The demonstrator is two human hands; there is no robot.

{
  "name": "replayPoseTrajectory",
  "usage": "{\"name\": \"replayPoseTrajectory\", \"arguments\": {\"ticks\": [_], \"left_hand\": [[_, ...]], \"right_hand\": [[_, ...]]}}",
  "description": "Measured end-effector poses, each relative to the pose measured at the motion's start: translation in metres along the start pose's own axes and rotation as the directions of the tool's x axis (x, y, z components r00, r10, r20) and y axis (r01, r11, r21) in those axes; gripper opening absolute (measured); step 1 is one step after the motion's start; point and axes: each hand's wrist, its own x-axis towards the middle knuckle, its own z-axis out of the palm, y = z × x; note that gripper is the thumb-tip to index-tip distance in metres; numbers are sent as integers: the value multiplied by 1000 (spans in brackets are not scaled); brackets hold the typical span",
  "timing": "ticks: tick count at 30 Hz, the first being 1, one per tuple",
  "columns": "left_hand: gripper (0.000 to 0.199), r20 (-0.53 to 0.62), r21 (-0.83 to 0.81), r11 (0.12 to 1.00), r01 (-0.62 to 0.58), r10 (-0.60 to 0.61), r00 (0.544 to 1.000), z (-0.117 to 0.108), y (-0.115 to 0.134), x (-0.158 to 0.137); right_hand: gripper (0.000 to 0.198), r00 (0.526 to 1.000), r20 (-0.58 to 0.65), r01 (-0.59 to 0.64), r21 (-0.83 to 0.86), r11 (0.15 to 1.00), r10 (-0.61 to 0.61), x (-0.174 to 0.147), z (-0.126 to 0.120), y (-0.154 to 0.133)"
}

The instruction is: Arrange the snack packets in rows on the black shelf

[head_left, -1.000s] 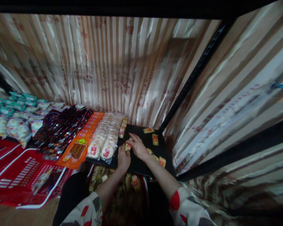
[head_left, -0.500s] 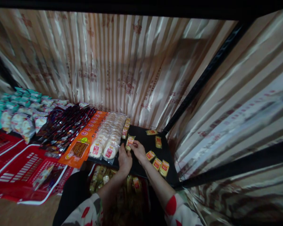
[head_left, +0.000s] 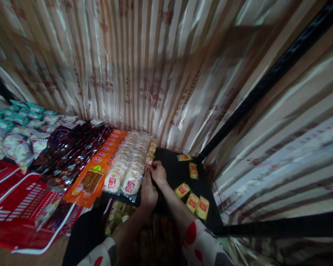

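Note:
A small yellow snack packet stands at the front end of a short row of like packets, right beside the clear-wrapped round white crackers. My right hand pinches this packet from the right, its fingers bent and partly covering it. My left hand lies just below and to the left, fingers stretched forward with the tips against the packet's near end. On the black shelf to the right lie several loose yellow packets.
Left of the crackers are an orange pretzel-stick bag, dark shiny packets and white and teal bags. Red baskets stand at lower left. Below the shelf is a container of yellow packets. A black post rises before the curtain.
The yellow packet has moved away from me and left, from over the bare shelf to the end of the row. Both hands went with it, and the camera view has tilted down.

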Motion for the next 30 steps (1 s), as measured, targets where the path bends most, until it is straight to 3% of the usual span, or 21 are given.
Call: {"name": "replayPoseTrajectory", "arguments": {"ticks": [5,12,16,19,22,26,30], "left_hand": [[72,-9,10,998,-60,60,998,6,-11,3],[79,5,58,996,-71,71,997,8,-9,0],[75,48,135,990,-45,39,998,2,1,-4],[65,74,212,977,-30,15,997,-4,15,-9],[47,158,273,961,-47,4,987,-4,32,-18],[40,286,237,968,-85,14,958,11,50,-29],[46,342,215,975,-59,-19,939,33,61,-38]], "right_hand": [[15,998,41,-44,-140,989,50,3,4,3],[9,994,86,-78,48,996,74,4,5,6],[17,996,90,9,105,994,-19,-9,-6,10],[20,993,38,109,19,994,-110,-22,-27,19],[23,989,-23,138,-207,969,-146,-34,-61,33],[26,992,-104,16,-493,870,-77,-43,-109,56],[29,999,-8,-30,-597,802,31,-48,-135,74]]}}
